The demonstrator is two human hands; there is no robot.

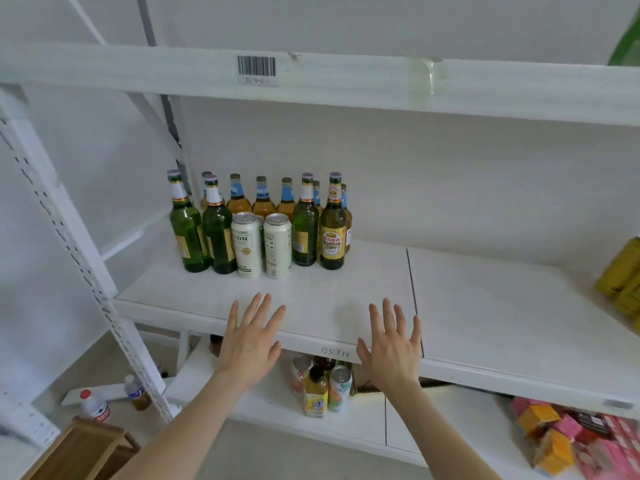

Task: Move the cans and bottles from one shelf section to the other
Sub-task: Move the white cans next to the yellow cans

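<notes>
Several green beer bottles (188, 226) and amber bottles (264, 199) stand clustered at the back left of the white middle shelf (346, 299). Two white cans (246, 244) (277, 246) stand in front of them, with a labelled dark bottle (333, 230) at the cluster's right. My left hand (250, 341) and my right hand (391, 344) hover over the shelf's front edge, palms down, fingers spread, holding nothing. A seam (414, 299) divides the shelf; the right section (502, 306) lies bare.
Yellow packages (623, 275) sit at the far right of the shelf. The lower shelf holds small bottles and cans (325, 386) and pink and orange boxes (568, 438). A white upright post (69, 244) stands at left; plastic bottles (93, 405) and a wooden crate (83, 452) rest on the floor.
</notes>
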